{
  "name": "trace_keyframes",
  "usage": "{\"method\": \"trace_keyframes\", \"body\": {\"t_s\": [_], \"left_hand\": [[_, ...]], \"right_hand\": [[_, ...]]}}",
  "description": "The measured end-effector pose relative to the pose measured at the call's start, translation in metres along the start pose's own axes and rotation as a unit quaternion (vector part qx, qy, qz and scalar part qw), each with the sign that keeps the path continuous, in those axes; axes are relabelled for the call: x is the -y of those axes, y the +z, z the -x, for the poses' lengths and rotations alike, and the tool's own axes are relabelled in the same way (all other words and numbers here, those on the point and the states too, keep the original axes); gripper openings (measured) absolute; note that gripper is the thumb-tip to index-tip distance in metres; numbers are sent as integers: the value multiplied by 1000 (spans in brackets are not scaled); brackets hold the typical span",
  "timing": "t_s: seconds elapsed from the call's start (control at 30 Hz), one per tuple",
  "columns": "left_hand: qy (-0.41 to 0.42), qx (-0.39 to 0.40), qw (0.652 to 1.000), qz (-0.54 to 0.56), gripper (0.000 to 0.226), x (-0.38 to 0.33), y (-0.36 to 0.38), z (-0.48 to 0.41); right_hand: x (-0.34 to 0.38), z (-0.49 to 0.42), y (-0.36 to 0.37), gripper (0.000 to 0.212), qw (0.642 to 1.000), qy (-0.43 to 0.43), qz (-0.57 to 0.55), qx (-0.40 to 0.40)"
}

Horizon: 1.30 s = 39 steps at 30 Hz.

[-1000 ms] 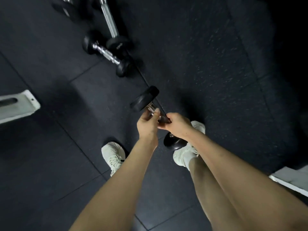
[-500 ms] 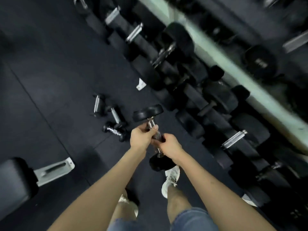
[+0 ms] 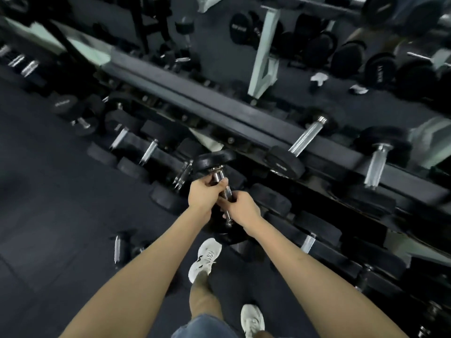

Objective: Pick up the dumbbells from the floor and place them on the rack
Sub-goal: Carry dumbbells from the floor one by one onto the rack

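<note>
Both hands hold one dumbbell (image 3: 212, 163) with black round ends and a chrome handle, nearly upright, in the middle of the head view. My left hand (image 3: 202, 195) grips the handle just under the upper end. My right hand (image 3: 241, 208) grips it lower down, and the lower end is mostly hidden behind my hands. The dumbbell hangs in front of the dark tiered rack (image 3: 219, 101), which runs diagonally from upper left to lower right and carries several dumbbells. A small dumbbell (image 3: 117, 248) lies on the floor at the left of my arm.
Black rubber floor (image 3: 48, 191) spreads to the left. My white shoes (image 3: 205, 259) stand close to the rack's lowest row. Pale green rack uprights (image 3: 264, 52) rise behind the top shelf, with more dumbbells (image 3: 380, 69) beyond.
The view has swung from the floor up to the rack, which now fills the frame. The dumbbell stays in both hands, raised and carried closer to the rack.
</note>
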<state>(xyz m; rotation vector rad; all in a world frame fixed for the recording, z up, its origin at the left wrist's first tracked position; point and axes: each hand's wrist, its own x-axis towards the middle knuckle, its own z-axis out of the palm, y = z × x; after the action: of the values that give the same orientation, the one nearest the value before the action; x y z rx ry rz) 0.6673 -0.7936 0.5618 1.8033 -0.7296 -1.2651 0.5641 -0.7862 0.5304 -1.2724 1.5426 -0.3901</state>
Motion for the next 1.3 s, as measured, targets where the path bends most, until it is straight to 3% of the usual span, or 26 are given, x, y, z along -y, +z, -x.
{"method": "trace_keyframes", "body": {"t_s": [0.2,0.33,0.53,0.7,0.77,0.93,1.1,1.2,1.3], "left_hand": [[53,78,993,-65,16,-70,37,-77],[70,136,982,-111,10,-109,59,-145],[91,192,951,-223,30,-153,87,-236],[106,252,920,-281,38,-158,105,-282],[107,266,910,-300,41,-154,112,-291],[85,272,910,-302,40,-140,121,-309],[46,272,932,-234,21,-132,114,-323],[12,290,940,-180,29,-136,108,-327],[24,317,928,-194,32,-141,104,-327]], "right_hand": [[39,-71,-36,40,993,32,-52,-105],[72,-125,-54,37,978,68,-109,-162],[115,-202,-63,34,945,126,-217,-209],[117,-250,-58,59,913,166,-295,-227],[112,-259,-57,56,901,187,-313,-235],[102,-276,-52,31,891,221,-311,-246],[111,-283,-48,28,900,241,-258,-256],[118,-287,-43,28,902,260,-217,-269],[124,-288,-42,32,908,273,-182,-260]]}}
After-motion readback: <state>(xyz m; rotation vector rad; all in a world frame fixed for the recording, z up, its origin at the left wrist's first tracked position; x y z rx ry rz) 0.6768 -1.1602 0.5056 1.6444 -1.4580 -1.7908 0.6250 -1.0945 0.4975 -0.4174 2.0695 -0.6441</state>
